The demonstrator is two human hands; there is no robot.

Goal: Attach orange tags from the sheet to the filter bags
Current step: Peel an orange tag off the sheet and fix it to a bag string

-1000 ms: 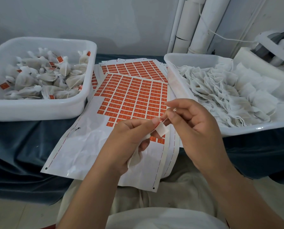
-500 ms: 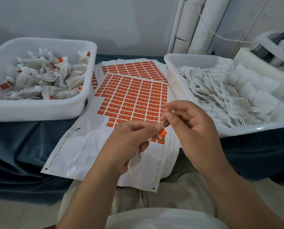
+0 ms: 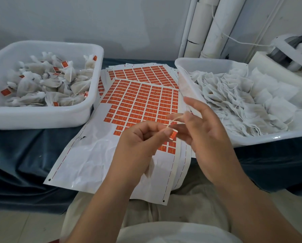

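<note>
1. Left tub (image 3: 41, 118) is holding tagged bags (image 3: 50, 85); right tub (image 3: 208, 63), empty filter bags (image 3: 234, 95).
2. My left grip (image 3: 138, 146) is pinching the orange tag (image 3: 173, 135) over the sheet (image 3: 141, 102); right grip (image 3: 208, 134) is hovering released.

We can read no text, number or brand here. The orange tags (image 3: 141, 102) on the sheet (image 3: 87, 155) each carry small pale marks, too fine and blurred for us to make out. The same goes for the single tag (image 3: 173, 135) pinched by the left hand (image 3: 139, 146) above the sheet's near end, and for the tagged bags (image 3: 64, 64) in the tub (image 3: 41, 118) left of the sheet.
</note>
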